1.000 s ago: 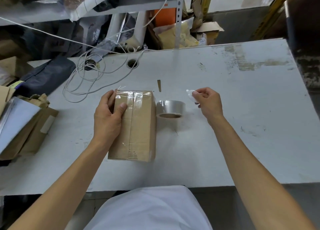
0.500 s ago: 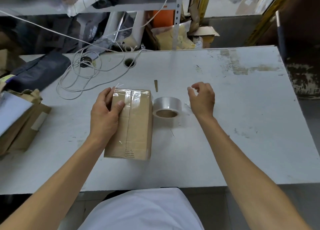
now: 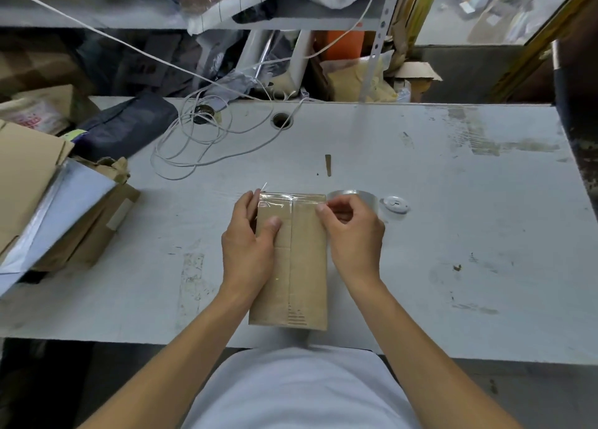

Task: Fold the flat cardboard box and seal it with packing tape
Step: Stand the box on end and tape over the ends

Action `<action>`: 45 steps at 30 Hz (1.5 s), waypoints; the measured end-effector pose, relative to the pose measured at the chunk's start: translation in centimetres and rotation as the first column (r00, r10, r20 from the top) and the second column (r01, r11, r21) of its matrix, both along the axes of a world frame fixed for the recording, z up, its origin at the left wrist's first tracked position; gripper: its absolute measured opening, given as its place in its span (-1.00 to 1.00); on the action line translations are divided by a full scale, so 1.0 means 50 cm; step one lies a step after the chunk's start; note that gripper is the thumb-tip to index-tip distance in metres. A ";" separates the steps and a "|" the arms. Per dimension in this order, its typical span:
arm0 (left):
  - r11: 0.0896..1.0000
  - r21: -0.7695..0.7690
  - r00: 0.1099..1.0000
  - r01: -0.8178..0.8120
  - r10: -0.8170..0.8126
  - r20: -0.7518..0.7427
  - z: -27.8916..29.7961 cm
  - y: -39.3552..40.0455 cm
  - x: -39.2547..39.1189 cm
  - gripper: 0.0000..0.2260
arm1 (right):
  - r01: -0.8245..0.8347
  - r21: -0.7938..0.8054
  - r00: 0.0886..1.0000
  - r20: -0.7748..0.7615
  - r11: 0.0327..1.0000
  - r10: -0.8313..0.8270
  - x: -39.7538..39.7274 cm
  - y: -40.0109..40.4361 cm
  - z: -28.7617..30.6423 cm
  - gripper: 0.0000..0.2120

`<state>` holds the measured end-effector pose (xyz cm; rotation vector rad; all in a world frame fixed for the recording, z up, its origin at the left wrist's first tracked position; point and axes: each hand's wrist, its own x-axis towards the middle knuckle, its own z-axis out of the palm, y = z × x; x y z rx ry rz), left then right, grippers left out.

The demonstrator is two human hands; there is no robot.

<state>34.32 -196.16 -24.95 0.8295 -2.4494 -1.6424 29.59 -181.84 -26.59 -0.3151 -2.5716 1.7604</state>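
A brown cardboard box lies folded on the white table, with clear tape along its top seam and across its far end. My left hand grips the box's left side, thumb pressed on top. My right hand rests on the box's right edge, its fingertips curled onto the taped far corner. The roll of clear packing tape lies flat just behind my right hand, partly hidden by it. A small white round cutter sits on the table to the right of the roll.
A coil of white cable lies at the back left near a cable hole. Flat cardboard and a grey mailer are piled at the left edge. A dark bag sits beside them. Cluttered shelving stands behind the table.
My right hand put down the small white cutter to the right of the tape roll, then moved left onto the box's far right corner. My left hand stayed on the box.
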 end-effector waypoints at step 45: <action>0.826 0.560 0.997 0.068 -0.070 -0.019 -0.059 -0.080 -0.046 -0.45 | -0.184 -0.368 0.900 0.309 0.912 0.306 -0.030 0.022 -0.014 -0.73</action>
